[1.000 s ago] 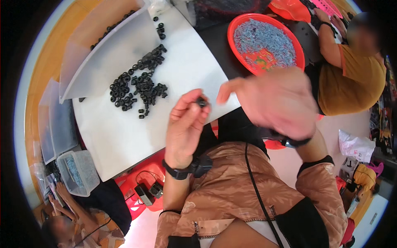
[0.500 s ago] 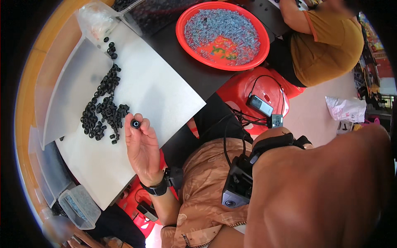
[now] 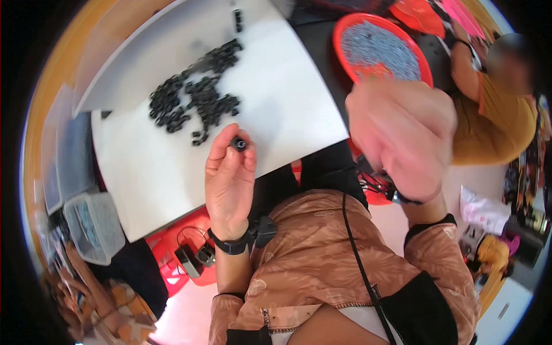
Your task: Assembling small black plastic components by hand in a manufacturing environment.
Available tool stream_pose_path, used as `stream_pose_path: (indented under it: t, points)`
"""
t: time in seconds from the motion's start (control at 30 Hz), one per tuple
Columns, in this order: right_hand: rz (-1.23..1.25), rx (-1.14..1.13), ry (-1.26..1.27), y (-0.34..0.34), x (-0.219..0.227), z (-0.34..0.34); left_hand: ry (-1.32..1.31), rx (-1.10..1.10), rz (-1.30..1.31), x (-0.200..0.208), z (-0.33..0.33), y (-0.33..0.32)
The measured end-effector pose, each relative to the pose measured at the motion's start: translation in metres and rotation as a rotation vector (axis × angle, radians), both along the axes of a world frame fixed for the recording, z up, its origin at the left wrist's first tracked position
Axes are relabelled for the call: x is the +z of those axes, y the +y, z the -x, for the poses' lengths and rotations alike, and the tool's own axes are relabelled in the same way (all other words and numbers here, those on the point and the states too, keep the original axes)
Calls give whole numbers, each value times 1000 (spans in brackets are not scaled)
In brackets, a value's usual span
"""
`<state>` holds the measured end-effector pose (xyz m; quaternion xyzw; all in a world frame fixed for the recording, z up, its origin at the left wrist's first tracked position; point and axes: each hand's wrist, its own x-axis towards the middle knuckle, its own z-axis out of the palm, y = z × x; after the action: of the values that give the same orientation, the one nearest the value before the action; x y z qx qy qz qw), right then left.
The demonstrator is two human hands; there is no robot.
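My left hand [image 3: 227, 184] is raised above the near edge of the white work board [image 3: 287, 92], palm toward me. Its thumb and fingers pinch a small black ring-shaped part [image 3: 238, 144] with a light centre. Beyond those fingers lies a heap of similar black parts [image 3: 201, 98]. My right hand [image 3: 402, 135] is lifted close to the camera, to the right of the board, and looks blurred. Its fingers are curled in; whatever they hold, if anything, is hidden. It covers the near edge of a red basin [image 3: 339, 43] of small blue-grey pieces.
A clear upright panel [image 3: 135, 52] borders the board's left side. A clear plastic box [image 3: 106, 233] with bluish contents stands at lower left. Another person in a mustard shirt [image 3: 497, 129] sits at far right. A red stool [image 3: 167, 264] with small devices is below the board.
My view has turned, so the board and basin sit further right. My right arm, large and near the camera before, now shows its curled hand near the basin. The left hand keeps its black part.
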<state>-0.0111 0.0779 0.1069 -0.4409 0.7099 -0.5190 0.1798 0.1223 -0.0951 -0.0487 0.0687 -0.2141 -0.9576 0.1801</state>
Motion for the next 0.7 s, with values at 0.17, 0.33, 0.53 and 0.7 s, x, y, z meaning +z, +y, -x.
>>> stream_pose_path:
  t: [0.17, 0.33, 0.53, 0.7]
  points:
    - [-255, -101, 408, -64, -59, 36, 64, 52, -22, -9, -15, -12]
    - [-163, 30, 610, -129, -104, 71, -51, 98, -25, -7, -12, -12]
    - [-292, 130, 642, -164, -124, 63, -58, 100, -41, -10, -13, -13]
    - [-311, 48, 586, -160, -120, 68, -52, 109, -30, -8, -13, -13]
